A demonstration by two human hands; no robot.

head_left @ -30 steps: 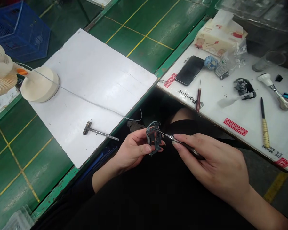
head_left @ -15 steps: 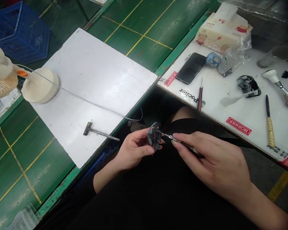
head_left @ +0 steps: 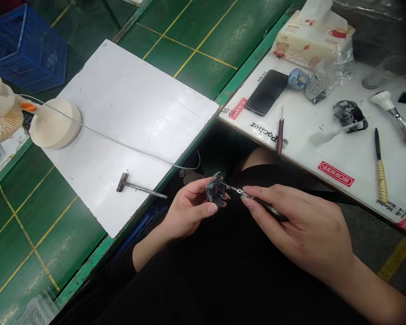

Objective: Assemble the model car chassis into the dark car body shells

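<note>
Over my lap, my left hand point(head_left: 191, 205) pinches a small dark grey plastic part point(head_left: 215, 190) between thumb and fingers. The part is curved and has openings in it; fingertips show behind it. My right hand point(head_left: 301, 225) grips a slim hand tool with a dark handle and thin metal tip point(head_left: 268, 206), held like a pen. Its tip points left and reaches the part's right side; whether it touches is too small to tell. A similar dark part point(head_left: 350, 115) lies on the right-hand table beside a whitish translucent piece point(head_left: 331, 134).
A T-shaped metal tool point(head_left: 140, 187) and a cream fan point(head_left: 56, 124) with its cable are on the white board point(head_left: 149, 104). The right table holds a phone point(head_left: 267, 92), a red-handled awl point(head_left: 280, 135), a yellow-wrapped knife point(head_left: 380, 176), a tissue pack point(head_left: 311, 40) and a clear cup point(head_left: 389, 72).
The dark part has turned slightly in my left hand and sits a little further left. My right hand keeps the tool at it. The whole view has shifted slightly.
</note>
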